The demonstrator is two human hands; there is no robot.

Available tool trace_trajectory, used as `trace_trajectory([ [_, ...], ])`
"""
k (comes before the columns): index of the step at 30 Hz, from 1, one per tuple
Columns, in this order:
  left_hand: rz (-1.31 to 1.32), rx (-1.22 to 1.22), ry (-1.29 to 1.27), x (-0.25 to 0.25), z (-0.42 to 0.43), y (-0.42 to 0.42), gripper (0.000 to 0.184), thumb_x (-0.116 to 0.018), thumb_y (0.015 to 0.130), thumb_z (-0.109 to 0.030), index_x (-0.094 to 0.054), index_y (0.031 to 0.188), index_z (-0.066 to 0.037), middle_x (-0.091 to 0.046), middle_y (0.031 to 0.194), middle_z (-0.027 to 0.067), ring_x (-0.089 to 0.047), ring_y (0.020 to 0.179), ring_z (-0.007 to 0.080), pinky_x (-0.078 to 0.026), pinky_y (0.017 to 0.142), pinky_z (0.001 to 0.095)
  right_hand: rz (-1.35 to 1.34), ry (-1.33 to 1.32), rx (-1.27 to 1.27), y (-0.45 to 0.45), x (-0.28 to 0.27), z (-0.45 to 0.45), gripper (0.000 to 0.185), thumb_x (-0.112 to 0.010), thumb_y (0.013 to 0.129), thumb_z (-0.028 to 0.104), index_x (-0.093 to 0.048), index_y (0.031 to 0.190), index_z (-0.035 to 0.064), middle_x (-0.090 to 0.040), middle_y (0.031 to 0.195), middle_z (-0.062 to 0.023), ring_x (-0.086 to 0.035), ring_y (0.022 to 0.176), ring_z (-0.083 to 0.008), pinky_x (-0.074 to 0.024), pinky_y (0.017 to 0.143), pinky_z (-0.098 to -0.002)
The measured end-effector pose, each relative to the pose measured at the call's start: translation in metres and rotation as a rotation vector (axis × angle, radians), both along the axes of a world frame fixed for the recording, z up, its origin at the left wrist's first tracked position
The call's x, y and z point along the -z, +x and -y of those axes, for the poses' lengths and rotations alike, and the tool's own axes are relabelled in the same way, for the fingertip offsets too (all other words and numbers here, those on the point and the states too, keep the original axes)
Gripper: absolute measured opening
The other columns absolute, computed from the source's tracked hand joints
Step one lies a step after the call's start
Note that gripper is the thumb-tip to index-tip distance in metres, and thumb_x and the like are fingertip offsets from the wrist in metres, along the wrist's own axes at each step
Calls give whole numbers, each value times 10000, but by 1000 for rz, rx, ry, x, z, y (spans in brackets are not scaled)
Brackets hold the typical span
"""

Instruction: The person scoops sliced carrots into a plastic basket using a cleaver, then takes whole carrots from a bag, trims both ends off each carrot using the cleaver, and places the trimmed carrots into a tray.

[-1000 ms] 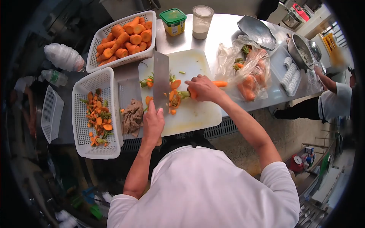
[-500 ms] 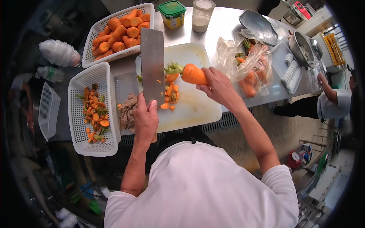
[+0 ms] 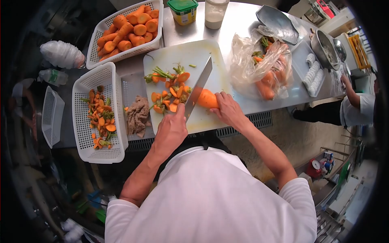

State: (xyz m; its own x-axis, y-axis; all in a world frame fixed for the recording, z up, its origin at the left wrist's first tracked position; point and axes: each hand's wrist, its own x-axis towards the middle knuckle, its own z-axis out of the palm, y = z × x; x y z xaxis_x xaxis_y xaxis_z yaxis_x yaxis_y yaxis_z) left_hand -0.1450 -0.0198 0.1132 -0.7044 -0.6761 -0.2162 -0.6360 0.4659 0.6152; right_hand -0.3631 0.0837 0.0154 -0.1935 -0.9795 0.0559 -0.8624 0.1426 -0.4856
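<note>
Left grip [image 3: 173, 126] is wrapped round cleaver [image 3: 199, 86], pointing far-right; carrot [image 3: 207, 99], long axis roughly left–right, thick end left, is pinched by right grip [image 3: 231, 109].

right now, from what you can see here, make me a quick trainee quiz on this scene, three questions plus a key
1. Fill in the blank: the left hand grips a ____.
2. True or false: the right hand is on an orange carrot.
3. Open question: what lies between the white basket of scraps and the cutting board?

Key
1. knife
2. true
3. a brown cloth
</note>
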Motion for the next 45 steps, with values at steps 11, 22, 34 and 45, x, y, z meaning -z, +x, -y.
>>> trace_trajectory([
  [11,-54,89,-84,73,10,-37,263,-490,892,19,-378,1127,57,-582,736,294,-600,754,503,-461,672,532,-48,-93,-29,-5,12,-3,521,-799,783,211,-547,1181,-13,-573,1051,-161,-568,958,-363,-496,825,-436],
  [22,-36,-95,37,76,18,3,240,-569,932,-104,-453,1109,11,-639,854,332,-605,910,537,-459,747,580,1180,-399,5,-9,-33,-4,677,-768,832,-34,-417,1403,66,-567,1344,-100,-525,1289,-177,-492,1029,-349],
  [34,-101,-155,-87,0,21,-13,214,-537,955,-58,-443,1125,31,-641,794,309,-635,829,511,-472,689,577,944,-147,446,-14,26,-50,595,-880,725,27,-578,1238,30,-657,1136,-66,-651,1055,-166,-536,917,-317],
  [45,-81,-120,-79,85,31,-35,273,-559,927,-71,-425,1151,8,-632,809,328,-617,821,533,-471,711,590,1384,-163,651,-34,0,-42,523,-813,800,82,-572,1262,38,-663,1147,-96,-680,1029,-204,-605,815,-377],
])
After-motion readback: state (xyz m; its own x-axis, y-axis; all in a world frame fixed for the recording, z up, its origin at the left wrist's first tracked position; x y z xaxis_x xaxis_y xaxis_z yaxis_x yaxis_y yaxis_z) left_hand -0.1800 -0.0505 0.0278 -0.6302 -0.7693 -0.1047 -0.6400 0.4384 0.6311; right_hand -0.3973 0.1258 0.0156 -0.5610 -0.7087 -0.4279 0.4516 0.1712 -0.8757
